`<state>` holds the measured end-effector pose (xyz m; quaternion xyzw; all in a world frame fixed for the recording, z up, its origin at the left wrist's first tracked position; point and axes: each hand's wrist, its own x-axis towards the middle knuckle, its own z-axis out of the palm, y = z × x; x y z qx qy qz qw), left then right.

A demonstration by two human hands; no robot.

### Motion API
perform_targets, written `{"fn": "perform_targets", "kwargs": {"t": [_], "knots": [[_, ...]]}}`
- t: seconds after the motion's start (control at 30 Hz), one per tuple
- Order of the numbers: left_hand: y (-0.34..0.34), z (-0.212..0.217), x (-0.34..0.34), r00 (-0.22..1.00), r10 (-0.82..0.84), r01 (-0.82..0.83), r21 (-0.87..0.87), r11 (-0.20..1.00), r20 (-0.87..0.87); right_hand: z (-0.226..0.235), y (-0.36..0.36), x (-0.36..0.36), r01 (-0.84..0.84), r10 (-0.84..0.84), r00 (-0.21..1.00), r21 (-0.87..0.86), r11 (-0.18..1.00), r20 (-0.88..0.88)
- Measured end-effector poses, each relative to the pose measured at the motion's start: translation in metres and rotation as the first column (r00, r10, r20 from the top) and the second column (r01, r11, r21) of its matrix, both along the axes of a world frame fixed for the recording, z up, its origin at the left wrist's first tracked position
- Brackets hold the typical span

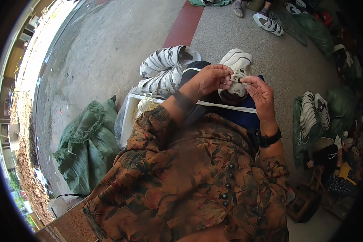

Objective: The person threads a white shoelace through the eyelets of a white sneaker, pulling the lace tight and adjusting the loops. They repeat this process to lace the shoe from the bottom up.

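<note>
A white sneaker (238,60) rests on my lap, its toe pointing away from me. At its laced front my left hand (214,79) is closed in a pinch, with a thin bit of white shoelace (224,83) showing at the fingers. On the shoe's right side my right hand (260,93) also pinches the lacing between thumb and forefinger. The lacing (238,75) crosses the shoe between both hands. Below, a flat white strip (226,107) lies across the dark blue cloth (240,116) on my lap.
Stacked white sneakers (163,66) stand left of my knees, beside a box holding a bundle of cream laces (147,104). A green sack (90,145) slumps at the left. More white shoes (308,111) lie on green sacking at the right. Another person's foot (238,9) shows at the top.
</note>
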<state>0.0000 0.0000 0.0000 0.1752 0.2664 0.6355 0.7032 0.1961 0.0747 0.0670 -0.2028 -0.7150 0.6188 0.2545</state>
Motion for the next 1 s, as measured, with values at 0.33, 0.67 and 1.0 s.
{"fn": "perform_targets", "kwargs": {"t": [0.33,0.67,1.0], "knots": [[0.023,-0.023,-0.031,0.823,0.562,-0.518,-0.302,0.800,0.077,-0.019,-0.050,-0.037,-0.331,0.267,0.937,0.331,0.884,0.226],[0.041,0.007,-0.007,-0.443,0.544,-0.048,0.624,0.780,-0.713,-0.050,-0.046,-0.059,-0.253,0.288,0.950,-0.247,0.935,0.118],[0.037,-0.002,-0.013,0.805,0.588,-0.578,-0.115,0.808,0.081,-0.034,-0.052,-0.057,-0.271,0.281,0.949,-0.089,0.959,0.144]]}}
